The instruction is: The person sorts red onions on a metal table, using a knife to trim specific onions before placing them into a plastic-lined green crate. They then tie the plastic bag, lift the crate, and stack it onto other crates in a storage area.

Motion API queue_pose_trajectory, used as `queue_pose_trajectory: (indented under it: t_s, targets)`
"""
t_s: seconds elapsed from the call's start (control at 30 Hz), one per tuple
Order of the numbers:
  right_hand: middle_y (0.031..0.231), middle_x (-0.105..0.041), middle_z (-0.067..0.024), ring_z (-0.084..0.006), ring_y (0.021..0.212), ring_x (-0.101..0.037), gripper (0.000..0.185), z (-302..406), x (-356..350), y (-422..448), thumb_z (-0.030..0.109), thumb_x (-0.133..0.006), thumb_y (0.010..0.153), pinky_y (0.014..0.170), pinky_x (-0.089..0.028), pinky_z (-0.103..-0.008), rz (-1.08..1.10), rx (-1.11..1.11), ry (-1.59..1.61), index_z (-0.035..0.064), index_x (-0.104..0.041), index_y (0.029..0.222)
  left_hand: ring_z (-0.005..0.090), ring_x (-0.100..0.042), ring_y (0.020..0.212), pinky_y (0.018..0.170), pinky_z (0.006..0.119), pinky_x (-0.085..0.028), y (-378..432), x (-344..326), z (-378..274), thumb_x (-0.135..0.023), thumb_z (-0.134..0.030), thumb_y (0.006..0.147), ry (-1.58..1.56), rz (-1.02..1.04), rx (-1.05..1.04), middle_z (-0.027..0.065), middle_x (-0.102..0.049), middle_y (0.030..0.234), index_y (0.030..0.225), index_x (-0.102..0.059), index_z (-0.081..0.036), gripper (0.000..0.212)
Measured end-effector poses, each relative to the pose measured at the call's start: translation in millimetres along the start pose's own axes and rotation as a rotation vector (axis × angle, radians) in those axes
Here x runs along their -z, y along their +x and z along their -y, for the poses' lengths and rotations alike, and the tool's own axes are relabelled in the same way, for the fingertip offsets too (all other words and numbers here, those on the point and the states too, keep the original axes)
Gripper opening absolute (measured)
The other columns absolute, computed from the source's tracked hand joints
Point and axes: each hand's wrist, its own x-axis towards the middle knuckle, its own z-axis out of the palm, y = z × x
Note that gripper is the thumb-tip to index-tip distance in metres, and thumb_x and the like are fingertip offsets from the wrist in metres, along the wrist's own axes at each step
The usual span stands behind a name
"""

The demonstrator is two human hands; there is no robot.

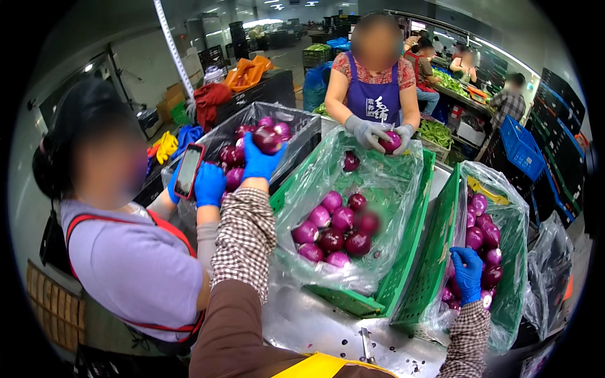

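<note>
My left hand (261, 161), in a blue glove, is raised with a peeled red onion (267, 140) in its fingers. It is over the near side of a black crate (307, 127) lined with clear plastic, where more red onions (229, 155) lie. My right hand (467, 275), also gloved in blue, is over the right green crate (427, 279), its fingers curled above red onions (491, 236); whether it holds anything is hidden. Between my arms, a green crate (350, 302) with a plastic liner holds several red onions (331, 239), one of them blurred.
A knife (367, 345) lies on the metal table (302, 316) among dark scraps. At left, a co-worker in blue gloves holds a phone (189, 171). Opposite, another co-worker in grey gloves (366, 134) holds a red onion (390, 142). Black crates (557, 132) are stacked at right.
</note>
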Motion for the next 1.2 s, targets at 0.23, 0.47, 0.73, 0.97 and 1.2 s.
queue_pose_trajectory:
  t_s: [0.23,0.47,0.73,0.97,1.2]
  targets:
    - [0.076,-0.061,-0.0058,-0.0118,0.069,-0.057,0.010,-4,-16,-1,0.002,-0.062,0.081,0.063,-0.046,-0.0250,0.001,-0.227,0.171,0.0004,-0.065,0.090,0.0284,-0.035,0.123,0.092,0.054,-0.040,66,88,-54,-0.053,-0.050,0.079,0.393,-0.222,-0.255,0.0056,-0.032,0.138,0.133,-0.033,-0.021,0.065]
    - [0.080,-0.062,-0.0062,-0.0120,0.075,-0.059,0.011,-12,-20,-3,0.005,-0.061,0.083,0.069,-0.047,-0.0258,0.035,-0.334,0.209,-0.0029,-0.064,0.091,0.0287,-0.032,0.127,0.098,0.056,-0.031,41,54,-56,-0.051,-0.050,0.079,0.223,-0.279,-0.110,0.0062,-0.036,0.138,0.134,-0.036,-0.018,0.066]
    - [0.089,-0.062,-0.0042,-0.0095,0.079,-0.058,0.014,-19,-20,-3,0.007,-0.058,0.087,0.070,-0.048,-0.0218,0.061,-0.419,0.310,-0.0017,-0.062,0.097,0.0128,-0.058,0.076,0.071,0.026,-0.048,16,5,63,-0.066,-0.009,0.078,1.124,0.366,-0.595,0.0042,-0.062,0.087,0.093,-0.062,-0.001,0.018]
    - [0.088,-0.063,-0.0042,-0.0096,0.077,-0.058,0.015,-16,-22,-3,0.006,-0.061,0.085,0.069,-0.048,-0.0219,0.042,-0.376,0.309,-0.0002,-0.064,0.098,0.0341,-0.059,0.090,0.078,0.040,-0.048,-92,11,166,-0.074,-0.033,0.065,1.788,1.408,-0.061,0.0203,-0.060,0.097,0.105,-0.056,-0.002,0.054]
    - [0.086,-0.062,-0.0072,-0.0119,0.078,-0.059,0.014,-10,-23,-1,0.006,-0.063,0.082,0.070,-0.048,-0.0242,0.034,-0.247,0.193,-0.0003,-0.064,0.095,0.0310,-0.058,0.087,0.072,0.040,-0.046,-141,12,204,-0.078,-0.029,0.054,2.441,1.477,-0.141,0.0176,-0.057,0.094,0.114,-0.045,-0.002,0.073]
